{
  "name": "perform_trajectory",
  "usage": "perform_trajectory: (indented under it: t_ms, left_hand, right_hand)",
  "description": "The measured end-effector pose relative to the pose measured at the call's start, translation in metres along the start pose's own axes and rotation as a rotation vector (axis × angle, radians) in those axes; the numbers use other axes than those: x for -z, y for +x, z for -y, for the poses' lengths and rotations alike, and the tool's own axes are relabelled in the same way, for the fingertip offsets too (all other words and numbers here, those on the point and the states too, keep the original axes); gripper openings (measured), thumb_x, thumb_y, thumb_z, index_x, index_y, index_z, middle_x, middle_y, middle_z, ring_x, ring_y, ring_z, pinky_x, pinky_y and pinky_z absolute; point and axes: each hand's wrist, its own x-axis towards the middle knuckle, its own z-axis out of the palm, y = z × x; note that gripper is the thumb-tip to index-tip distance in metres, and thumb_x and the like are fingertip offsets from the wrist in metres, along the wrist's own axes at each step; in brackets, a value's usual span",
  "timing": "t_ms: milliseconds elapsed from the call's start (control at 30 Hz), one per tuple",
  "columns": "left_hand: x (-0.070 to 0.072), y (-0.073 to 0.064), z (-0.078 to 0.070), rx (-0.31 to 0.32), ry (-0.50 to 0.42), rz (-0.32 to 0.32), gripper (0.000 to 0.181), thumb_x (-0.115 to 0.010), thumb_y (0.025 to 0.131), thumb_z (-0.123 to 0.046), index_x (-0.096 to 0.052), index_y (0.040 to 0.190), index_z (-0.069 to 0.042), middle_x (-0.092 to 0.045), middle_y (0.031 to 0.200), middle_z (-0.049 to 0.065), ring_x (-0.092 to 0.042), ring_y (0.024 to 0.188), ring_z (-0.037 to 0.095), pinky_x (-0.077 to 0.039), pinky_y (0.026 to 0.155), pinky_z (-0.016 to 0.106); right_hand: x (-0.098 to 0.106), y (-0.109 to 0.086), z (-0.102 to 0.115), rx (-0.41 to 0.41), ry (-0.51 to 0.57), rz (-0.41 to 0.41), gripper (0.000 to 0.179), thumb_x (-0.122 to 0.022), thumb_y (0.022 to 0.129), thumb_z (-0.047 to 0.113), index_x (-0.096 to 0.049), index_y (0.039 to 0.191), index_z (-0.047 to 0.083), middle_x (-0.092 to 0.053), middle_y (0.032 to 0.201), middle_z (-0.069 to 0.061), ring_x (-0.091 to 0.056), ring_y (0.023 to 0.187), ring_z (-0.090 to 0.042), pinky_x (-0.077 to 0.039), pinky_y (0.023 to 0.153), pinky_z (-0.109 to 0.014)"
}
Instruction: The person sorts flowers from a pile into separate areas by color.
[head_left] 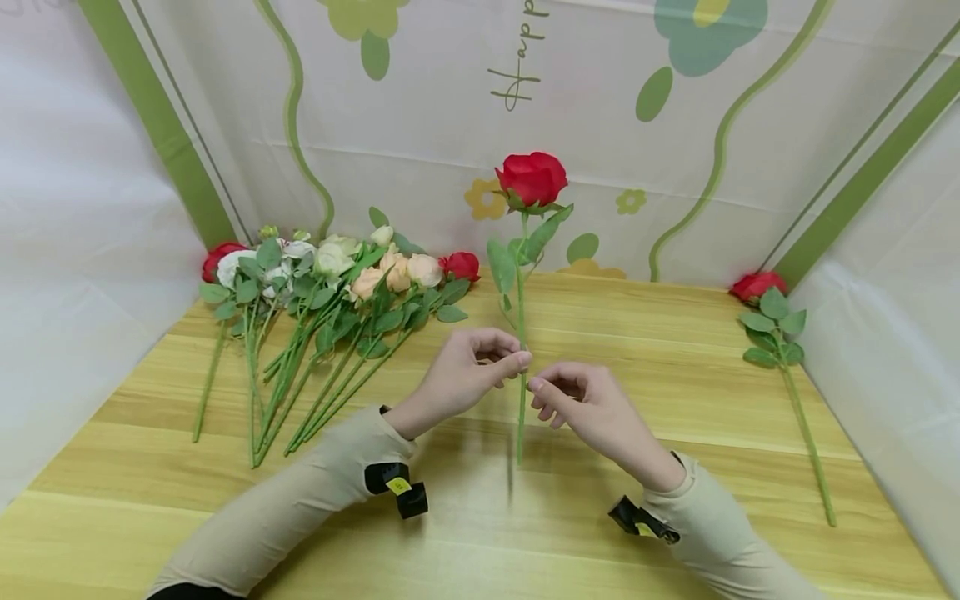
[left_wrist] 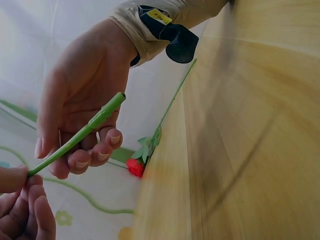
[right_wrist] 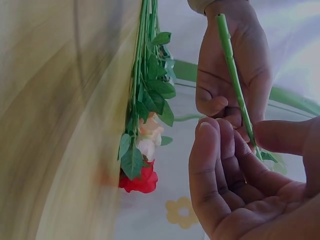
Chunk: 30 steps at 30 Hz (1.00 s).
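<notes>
A single red rose [head_left: 536, 240] was held upright above the surface [head_left: 480, 533], with its bloom at the top and the bare lower end of its stem [left_wrist: 75, 137] pointing down; it was pinched below its leaves between the thumb and fingers of the left hand [head_left: 461, 375]. The right hand [head_left: 600, 412] was held just beside the stem, its fingers loosely bent and clamped on nothing; whether the stem was lightly touched by its thumb could not be told. By the look of things, the work was judged to be only partly through: a lone rose [head_left: 774, 304] was seen lying by itself near the right edge of the surface, while a pile of flowers [head_left: 326, 337], with red, white and peach blooms, was gathered at the left, the stems partly overlapping. Whether the lone rose was to be counted as done or as left to do could not be settled. The held flower was judged to be in mid-handling, since it had not been set down on either side. If the piled flowers were each to be handled likewise, most of the work was left.
</notes>
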Motion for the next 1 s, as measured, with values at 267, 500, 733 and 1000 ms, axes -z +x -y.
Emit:
perform_trajectory:
  t_ms: [267, 500, 733, 1000]
  left_hand:
    - [-0.002, -0.003, -0.001, -0.013, 0.017, -0.004, 0.013, -0.072, 0.093, -0.020, -0.074, 0.096, -0.007, -0.071, 0.087, 0.001, -0.064, 0.071, 0.019, -0.055, 0.065, 0.046]
    - [-0.008, -0.004, -0.003, -0.042, -0.001, -0.028, 0.015, -0.073, 0.092, -0.019, -0.075, 0.098, -0.005, -0.072, 0.089, 0.002, -0.065, 0.076, 0.029, -0.054, 0.062, 0.034]
    - [-0.012, -0.005, -0.009, -0.035, 0.008, 0.009, 0.015, -0.072, 0.093, -0.017, -0.074, 0.100, -0.005, -0.071, 0.090, 0.003, -0.065, 0.077, 0.025, -0.055, 0.065, 0.044]
    - [-0.007, -0.008, -0.007, -0.008, 0.150, 0.182, 0.025, -0.066, 0.097, -0.028, -0.070, 0.113, -0.009, -0.069, 0.097, -0.005, -0.064, 0.085, 0.012, -0.056, 0.069, 0.038]
  right_hand:
    - [-0.007, -0.001, 0.001, 0.049, 0.021, 0.026, 0.016, -0.060, 0.101, 0.018, -0.069, 0.095, 0.006, -0.067, 0.082, -0.009, -0.064, 0.074, -0.042, -0.056, 0.062, -0.039]
    - [-0.010, -0.003, 0.004, 0.067, 0.021, -0.012, 0.014, -0.062, 0.100, 0.018, -0.069, 0.094, 0.008, -0.066, 0.078, -0.011, -0.062, 0.068, -0.037, -0.054, 0.060, -0.036]
    - [-0.007, -0.007, 0.001, 0.099, -0.021, -0.010, 0.014, -0.061, 0.100, 0.014, -0.066, 0.088, 0.008, -0.064, 0.074, -0.009, -0.061, 0.067, -0.037, -0.054, 0.060, -0.040]
    - [0.013, -0.017, -0.005, 0.130, -0.276, -0.042, 0.016, -0.062, 0.099, 0.010, -0.066, 0.084, 0.016, -0.061, 0.070, 0.000, -0.059, 0.061, -0.022, -0.048, 0.052, -0.030]
